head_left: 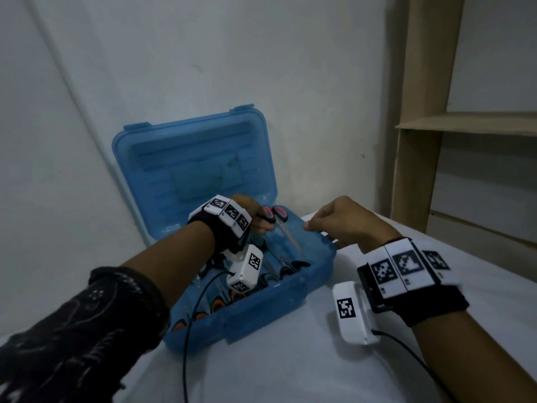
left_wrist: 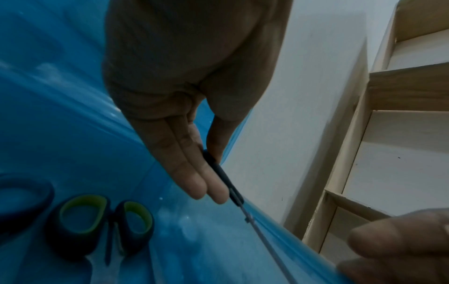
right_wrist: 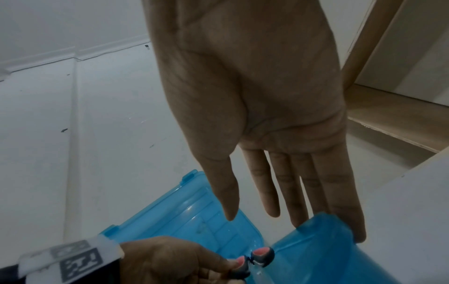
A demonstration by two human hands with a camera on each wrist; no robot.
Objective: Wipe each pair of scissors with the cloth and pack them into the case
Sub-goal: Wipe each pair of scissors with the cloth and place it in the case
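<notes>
The blue plastic case (head_left: 290, 301) lies open on the white table (head_left: 305, 373), its lid (head_left: 197, 158) leaning back against the wall. My left hand (head_left: 258, 219) pinches the pink-and-black handle of a pair of scissors (head_left: 280, 213) over the case's far end, blades sloping down into it. The left wrist view shows thumb and fingers (left_wrist: 206, 184) pinching that handle (left_wrist: 223, 178). My right hand (head_left: 319, 225) has straight fingers (right_wrist: 335, 201) touching the case's far right corner (right_wrist: 316, 249). Green-handled scissors (left_wrist: 97, 221) and orange-handled ones (head_left: 218, 303) lie inside. I see no cloth.
Wooden shelving (head_left: 436, 126) stands at the right behind the table. A white wall (head_left: 261, 68) closes off the back and left. Black sensor cables (head_left: 189, 330) run from both wrists across the table's front.
</notes>
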